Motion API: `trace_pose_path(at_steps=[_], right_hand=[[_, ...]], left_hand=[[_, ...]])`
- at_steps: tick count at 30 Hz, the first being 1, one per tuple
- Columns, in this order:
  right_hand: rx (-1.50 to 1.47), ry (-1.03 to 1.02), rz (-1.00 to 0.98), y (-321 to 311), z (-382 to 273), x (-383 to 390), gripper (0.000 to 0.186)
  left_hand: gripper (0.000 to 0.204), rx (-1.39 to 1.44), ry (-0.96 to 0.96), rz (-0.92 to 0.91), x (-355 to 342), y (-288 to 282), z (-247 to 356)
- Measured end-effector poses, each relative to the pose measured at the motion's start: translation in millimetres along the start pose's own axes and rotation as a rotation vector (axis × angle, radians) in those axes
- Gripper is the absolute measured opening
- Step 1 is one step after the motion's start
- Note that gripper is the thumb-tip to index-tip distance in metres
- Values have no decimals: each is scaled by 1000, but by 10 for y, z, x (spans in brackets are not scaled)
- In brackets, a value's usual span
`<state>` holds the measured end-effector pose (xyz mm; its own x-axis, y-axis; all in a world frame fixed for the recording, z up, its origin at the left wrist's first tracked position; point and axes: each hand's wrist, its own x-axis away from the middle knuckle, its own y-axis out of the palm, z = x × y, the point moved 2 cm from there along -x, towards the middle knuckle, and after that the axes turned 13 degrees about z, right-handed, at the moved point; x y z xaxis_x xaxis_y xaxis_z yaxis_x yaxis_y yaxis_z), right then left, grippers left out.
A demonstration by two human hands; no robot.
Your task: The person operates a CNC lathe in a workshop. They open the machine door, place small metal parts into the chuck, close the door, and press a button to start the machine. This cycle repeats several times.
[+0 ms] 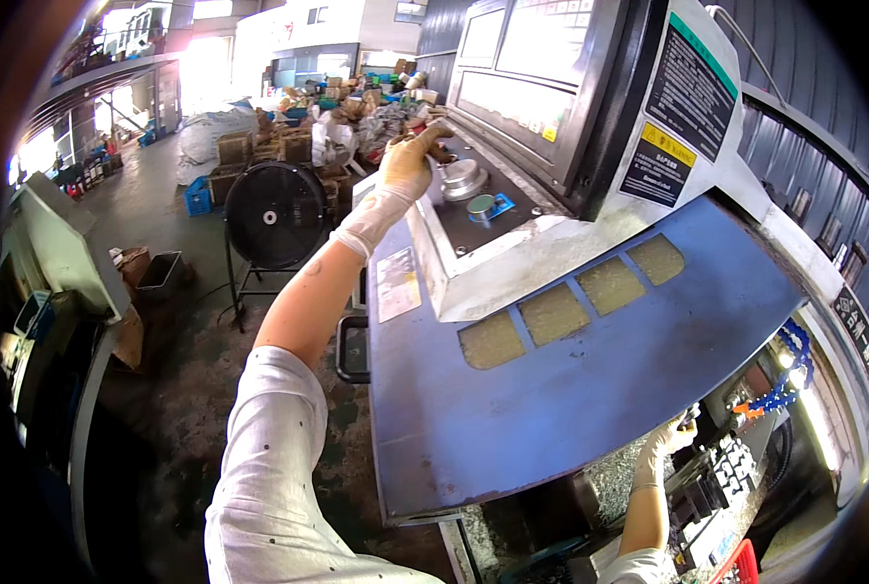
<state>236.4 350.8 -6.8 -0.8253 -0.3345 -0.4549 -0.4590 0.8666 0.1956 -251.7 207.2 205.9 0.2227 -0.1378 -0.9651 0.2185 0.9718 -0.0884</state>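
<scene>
My left hand [405, 173], in a pale glove, reaches up to the sloping control panel [512, 209] of a machine. Its fingers stretch over the panel's far left side, next to a round silver dial [463, 180]; a green-topped round knob [481, 205] sits nearer. Lower right, my gloved right hand [666, 440] is inside the machine opening, past the edge of the blue sliding door [551, 409]. Its fingers are closed around a small metal part [689, 417], mostly hidden by the hand. Beside it stand metal tool blocks [726, 472].
A blue segmented coolant hose [793, 365] with an orange nozzle hangs near a lit lamp [819, 419]. A red basket [741, 563] is at the bottom right. A black drum fan [274, 216] stands on the floor at left. Boxes and sacks [342, 127] are piled behind it.
</scene>
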Motion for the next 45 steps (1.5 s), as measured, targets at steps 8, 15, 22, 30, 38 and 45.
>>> trace_pose_path(at_steps=[8, 15, 22, 30, 38, 45], right_hand=[[53, -38, 71, 9, -129, 77, 33], [31, -53, -111, -87, -474, 121, 24], [-148, 157, -446, -662, -495, 475, 26], [485, 267, -527, -4717, -270, 1007, 27], [967, 229, 186, -8001, -1480, 1379, 25], [979, 385, 1082, -9714, -2716, 2491, 20]], left_hand=[[50, -52, 140, -43, 284, -371, 422], [69, -191, 71, -254, 577, -494, 1366], [61, -196, 75, -266, 572, -522, 1357], [35, 366, 118, 55, 1588, -1405, 2619], [34, 1549, 21, -1087, 4415, -1922, 6097], [24, 1894, 810, -1574, 5895, -3623, 7814]])
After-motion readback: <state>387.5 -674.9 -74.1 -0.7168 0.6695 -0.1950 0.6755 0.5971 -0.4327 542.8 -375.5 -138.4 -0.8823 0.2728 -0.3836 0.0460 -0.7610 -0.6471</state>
